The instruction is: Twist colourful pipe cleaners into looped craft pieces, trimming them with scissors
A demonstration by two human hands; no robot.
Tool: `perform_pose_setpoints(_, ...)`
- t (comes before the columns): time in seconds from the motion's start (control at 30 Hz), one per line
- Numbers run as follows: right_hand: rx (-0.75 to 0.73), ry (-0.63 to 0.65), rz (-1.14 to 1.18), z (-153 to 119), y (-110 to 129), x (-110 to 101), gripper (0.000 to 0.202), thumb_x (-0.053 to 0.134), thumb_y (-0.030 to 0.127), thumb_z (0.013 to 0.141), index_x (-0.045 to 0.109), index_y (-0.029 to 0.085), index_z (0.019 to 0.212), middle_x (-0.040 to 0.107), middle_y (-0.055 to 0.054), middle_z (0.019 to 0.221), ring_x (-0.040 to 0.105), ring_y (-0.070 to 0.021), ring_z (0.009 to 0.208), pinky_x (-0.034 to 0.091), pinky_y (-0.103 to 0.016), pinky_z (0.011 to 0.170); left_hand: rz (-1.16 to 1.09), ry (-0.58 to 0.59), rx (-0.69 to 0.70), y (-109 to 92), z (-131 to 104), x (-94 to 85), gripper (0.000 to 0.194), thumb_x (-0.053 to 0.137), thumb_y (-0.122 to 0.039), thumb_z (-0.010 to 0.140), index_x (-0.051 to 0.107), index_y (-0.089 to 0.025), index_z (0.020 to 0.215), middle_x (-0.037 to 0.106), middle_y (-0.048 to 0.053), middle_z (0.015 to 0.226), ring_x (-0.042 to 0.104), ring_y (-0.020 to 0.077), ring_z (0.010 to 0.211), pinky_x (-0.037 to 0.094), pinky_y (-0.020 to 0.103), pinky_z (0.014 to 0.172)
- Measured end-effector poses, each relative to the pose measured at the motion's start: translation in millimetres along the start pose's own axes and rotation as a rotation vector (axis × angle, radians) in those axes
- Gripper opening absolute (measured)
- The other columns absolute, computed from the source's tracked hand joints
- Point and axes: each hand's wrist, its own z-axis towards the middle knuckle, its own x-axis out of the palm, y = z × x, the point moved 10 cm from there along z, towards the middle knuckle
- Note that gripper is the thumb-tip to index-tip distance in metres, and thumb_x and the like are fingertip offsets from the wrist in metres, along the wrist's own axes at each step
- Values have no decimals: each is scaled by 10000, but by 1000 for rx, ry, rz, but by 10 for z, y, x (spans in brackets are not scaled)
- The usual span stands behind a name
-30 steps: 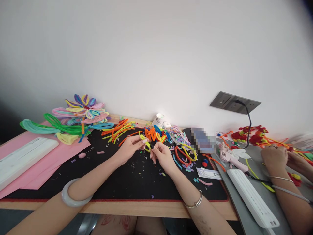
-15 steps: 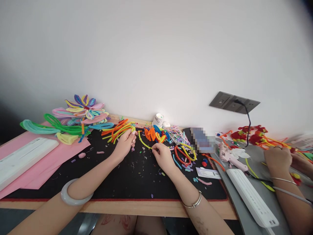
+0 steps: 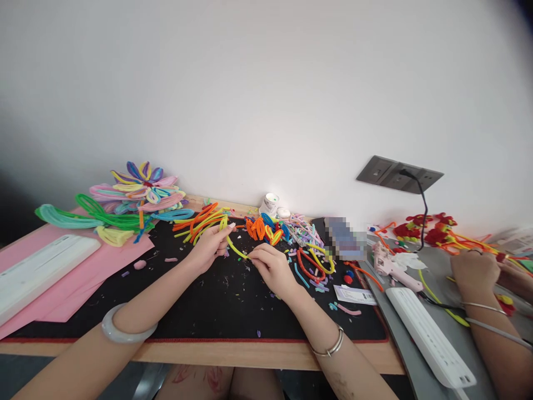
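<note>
A yellow pipe cleaner (image 3: 234, 247) hangs in a shallow curve between my two hands, above the black mat (image 3: 200, 316). My left hand (image 3: 211, 247) is closed on its upper part, near the thumb and forefinger. At the lower end, the fingertips of my right hand (image 3: 271, 269) are pinched on it. Behind my left hand lies a bunch of orange and yellow pipe cleaners (image 3: 195, 225). Beyond my right hand are looped orange pieces (image 3: 255, 228), with blue and yellow loops beside them.
Colourful pipe-cleaner flowers (image 3: 144, 186) and a white power strip (image 3: 45, 272) on pink sheets (image 3: 104, 272) are at left. At right are a blurred phone (image 3: 345, 238), a pink glue gun (image 3: 395, 269), another power strip (image 3: 428, 333) and another person's hand (image 3: 474, 272).
My right hand has moved left, closer to my left hand. The yellow pipe cleaner has shifted left with it, and more of it shows above my left fingers.
</note>
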Motion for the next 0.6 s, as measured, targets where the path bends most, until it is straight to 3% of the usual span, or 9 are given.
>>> perform_pose_setpoints(0.1, 134, -17, 128, -11, -151, 28, 162, 454, 183, 826, 612, 213, 850, 599, -32, 777, 568, -141, 667, 469, -274, 651, -104, -3, 3, 19, 25, -30, 330, 641, -448, 693, 539, -144, 772, 190, -116, 494, 184, 19, 369, 179, 138, 346)
perform_pose_setpoints(0.2, 366, -67, 464, -52, -397, 95, 152, 449, 200, 810, 558, 210, 916, 603, -3, 715, 540, -102, 495, 455, -229, 473, -109, 18, -13, 49, 17, -5, 313, 632, -435, 713, 544, -139, 760, 236, -106, 500, 199, 12, 378, 193, 135, 356)
perform_pose_setpoints(0.27, 463, -78, 698, -69, -478, 167, 183, 480, 212, 788, 525, 207, 965, 629, -9, 757, 571, -104, 504, 466, -220, 446, -82, 61, -36, 73, -9, 63, 308, 621, -431, 730, 547, -134, 765, 327, -86, 526, 215, 8, 389, 201, 135, 362)
perform_pose_setpoints(0.4, 507, -48, 906, -60, -483, 231, 344, 615, 185, 691, 529, 203, 1024, 650, -35, 896, 609, -109, 583, 499, -217, 476, -65, 170, -59, 108, -70, 231, 297, 603, -422, 756, 545, -134, 804, 449, -45, 626, 228, 6, 411, 185, 139, 370)
perform_pose_setpoints(0.5, 488, -39, 903, -55, -475, 232, 393, 655, 174, 663, 558, 205, 1042, 646, -28, 904, 580, -87, 566, 485, -195, 459, -56, 262, -105, 174, -116, 357, 297, 579, -424, 777, 510, -136, 751, 432, -49, 603, 206, 7, 406, 166, 144, 376)
perform_pose_setpoints(0.6, 460, -64, 836, -57, -494, 220, 313, 645, 204, 689, 595, 197, 998, 632, -7, 815, 541, -72, 518, 466, -187, 433, -34, 335, -147, 219, -168, 457, 320, 580, -421, 776, 449, -144, 683, 383, -65, 569, 179, 7, 400, 148, 148, 375)
